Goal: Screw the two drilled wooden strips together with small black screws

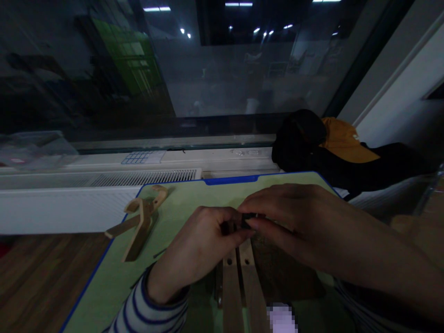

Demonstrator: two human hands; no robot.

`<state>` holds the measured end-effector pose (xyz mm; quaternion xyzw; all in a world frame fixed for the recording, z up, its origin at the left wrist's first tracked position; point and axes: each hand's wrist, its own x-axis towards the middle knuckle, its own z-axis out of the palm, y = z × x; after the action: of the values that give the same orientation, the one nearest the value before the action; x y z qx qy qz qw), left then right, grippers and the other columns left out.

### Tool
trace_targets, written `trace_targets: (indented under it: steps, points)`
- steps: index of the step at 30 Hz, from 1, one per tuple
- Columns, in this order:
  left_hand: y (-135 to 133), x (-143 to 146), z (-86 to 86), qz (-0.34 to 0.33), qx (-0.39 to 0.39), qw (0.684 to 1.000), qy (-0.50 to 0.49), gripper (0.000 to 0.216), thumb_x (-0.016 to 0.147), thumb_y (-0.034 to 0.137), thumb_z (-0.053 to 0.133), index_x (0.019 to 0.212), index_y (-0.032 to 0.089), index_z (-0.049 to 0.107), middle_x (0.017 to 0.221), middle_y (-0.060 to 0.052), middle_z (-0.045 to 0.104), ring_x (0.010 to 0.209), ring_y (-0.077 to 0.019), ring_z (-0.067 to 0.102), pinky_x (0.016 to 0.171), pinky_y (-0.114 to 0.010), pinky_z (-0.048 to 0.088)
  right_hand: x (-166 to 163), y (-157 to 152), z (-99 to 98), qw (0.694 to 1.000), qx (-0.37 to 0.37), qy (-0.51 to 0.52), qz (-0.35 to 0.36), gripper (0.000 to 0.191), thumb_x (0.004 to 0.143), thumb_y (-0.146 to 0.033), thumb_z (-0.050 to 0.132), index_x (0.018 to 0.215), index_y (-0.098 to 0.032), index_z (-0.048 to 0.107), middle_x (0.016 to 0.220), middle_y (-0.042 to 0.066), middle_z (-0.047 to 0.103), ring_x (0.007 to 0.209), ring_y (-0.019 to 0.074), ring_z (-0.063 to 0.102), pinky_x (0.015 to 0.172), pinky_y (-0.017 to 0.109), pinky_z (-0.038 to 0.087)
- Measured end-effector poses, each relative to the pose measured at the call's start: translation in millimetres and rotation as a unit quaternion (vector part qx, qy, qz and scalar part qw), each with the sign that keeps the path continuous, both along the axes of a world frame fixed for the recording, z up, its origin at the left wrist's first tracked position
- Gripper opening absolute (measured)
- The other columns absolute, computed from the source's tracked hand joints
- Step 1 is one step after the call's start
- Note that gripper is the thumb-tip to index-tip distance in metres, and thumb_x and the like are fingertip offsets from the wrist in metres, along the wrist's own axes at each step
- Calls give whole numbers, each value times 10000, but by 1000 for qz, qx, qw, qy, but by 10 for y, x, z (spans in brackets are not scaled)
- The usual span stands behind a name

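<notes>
My left hand (197, 247) and my right hand (294, 217) meet over the table, fingertips nearly touching. Between the thumb and fingers of the right hand is a small dark piece (247, 219), too hidden to name. The left fingers are closed beside it, around the far end of two wooden bars; what they pinch is covered. One wooden bar (231, 286) and a second wooden bar (252, 291) run side by side toward me, each with a dark round hole. A dark brown block or sheet (287, 273) lies under my right hand.
Curved wooden parts (142, 222) rest at the left edge of the green, blue-rimmed tabletop (183, 199). A thin dark rod (159, 253) lies near my left wrist. Behind stand a radiator (104, 203) and window sill; an orange cap (348, 138) sits on black cloth at right.
</notes>
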<state>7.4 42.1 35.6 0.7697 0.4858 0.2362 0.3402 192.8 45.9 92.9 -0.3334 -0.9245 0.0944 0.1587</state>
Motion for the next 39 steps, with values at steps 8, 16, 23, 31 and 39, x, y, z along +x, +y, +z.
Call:
trace_targets:
  steps: [8,16,23,31,39]
  points:
    - [-28,-11,12,-39,-23,999,-18,188,822,232,508,697,169,633,570,54,521,530,-91,440,478,-201,306,34,12,-22,999,4,-15,-30,157,879,-325,496,980,-248,587,814,-35,653,725,144,601,641,288,421]
    - [-18,5,23,-21,-3,1000,-18,153,806,231,530,731,181,653,561,56,543,518,-92,465,477,-197,318,43,10,-22,999,20,-16,-43,157,876,-333,496,956,-234,588,790,-20,658,722,159,615,644,293,427]
    - [3,-11,24,-10,-10,1000,-6,172,812,272,534,778,177,673,631,29,636,539,-115,521,510,-221,363,3,11,-16,999,31,-12,-37,164,874,-312,502,983,-225,588,863,2,666,760,168,620,679,298,438]
    - [12,7,7,0,6,1000,-12,180,814,290,546,772,180,682,611,34,632,541,-113,513,508,-216,363,-4,7,31,1000,7,-7,-15,172,893,-251,458,1003,-226,588,921,-3,639,811,154,592,728,294,430]
    - [-21,39,62,21,29,999,18,172,808,301,568,763,183,685,587,35,618,514,-109,513,488,-219,330,26,-20,18,1000,20,-13,-17,195,894,-220,448,1009,-197,604,932,24,646,819,162,596,744,298,435]
